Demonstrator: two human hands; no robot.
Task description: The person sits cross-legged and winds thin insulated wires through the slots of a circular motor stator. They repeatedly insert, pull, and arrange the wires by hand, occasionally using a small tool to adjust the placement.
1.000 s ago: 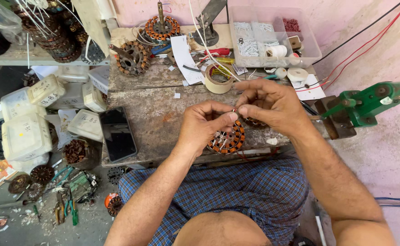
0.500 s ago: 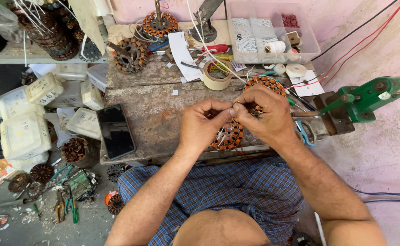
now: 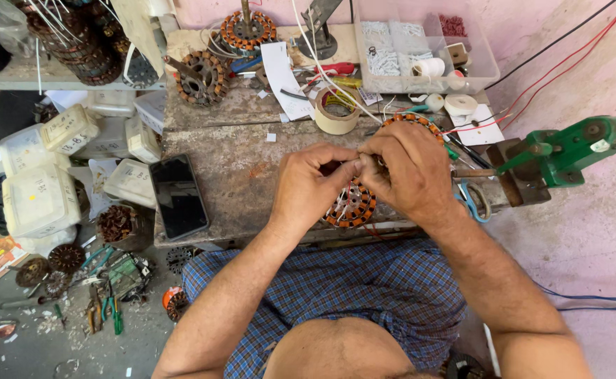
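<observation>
The person sits at a worn grey bench (image 3: pixel 238 161), both hands raised together just above its near edge. The left hand (image 3: pixel 311 186) and the right hand (image 3: pixel 406 172) meet fingertip to fingertip over a round motor winding (image 3: pixel 353 207) with orange-wrapped copper coils, which sits low between the palms near the bench's front edge, above the checked blue cloth over the lap. Each hand is pinched tight at thumb and forefinger on something thin at the top of the winding; it looks like fine white wire, but it is too small to tell for sure. The rest of the winding is half hidden under the knuckles.

Just behind the right hand lies a second orange ring of coils (image 3: pixel 410 123), flat on the bench. Further back stands a roll of tape (image 3: pixel 336 111), and beyond it a clear plastic tray (image 3: pixel 476 63) with small parts. A dark phone (image 3: pixel 178 196) lies face up at the bench's left end. A green clamp tool (image 3: pixel 574 144) juts in from the right, and blue-handled scissors (image 3: pixel 471 203) hang near the right wrist.
</observation>
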